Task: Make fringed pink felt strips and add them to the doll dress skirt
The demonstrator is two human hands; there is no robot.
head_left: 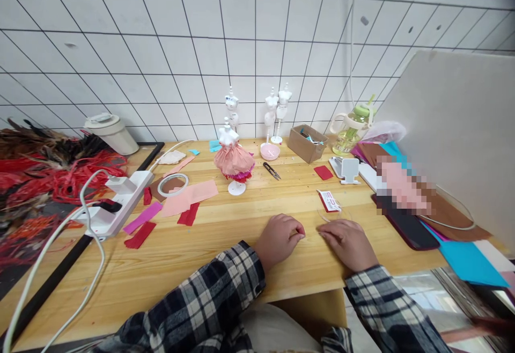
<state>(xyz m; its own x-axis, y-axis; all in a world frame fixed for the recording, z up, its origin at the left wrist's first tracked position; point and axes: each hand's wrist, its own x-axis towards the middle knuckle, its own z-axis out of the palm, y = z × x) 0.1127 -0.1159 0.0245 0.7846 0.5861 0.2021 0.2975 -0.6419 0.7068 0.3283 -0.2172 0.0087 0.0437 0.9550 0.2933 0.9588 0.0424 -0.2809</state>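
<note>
My left hand [280,239] rests low over the wooden table with its fingers pinched together; whatever they hold is too small to make out. To its right, my right hand [349,243] is also closed, thumb against fingers, near a thin pale thread. Just beyond that hand lies a small red-and-white card [330,201] with thread around it. A small white dress form [228,134] wears a layered pink, magenta and red skirt [234,162]. Black thread snips [272,171] lie to the right of the form. A red fabric piece [323,173] lies farther right.
Fabric scraps [197,193] and a tape roll [173,185] lie left of the form. A power strip [120,203] with cables is farther left. Behind are a cardboard box [307,144] and bare forms [284,103]. On the right are a bottle [349,133] and a phone [406,224].
</note>
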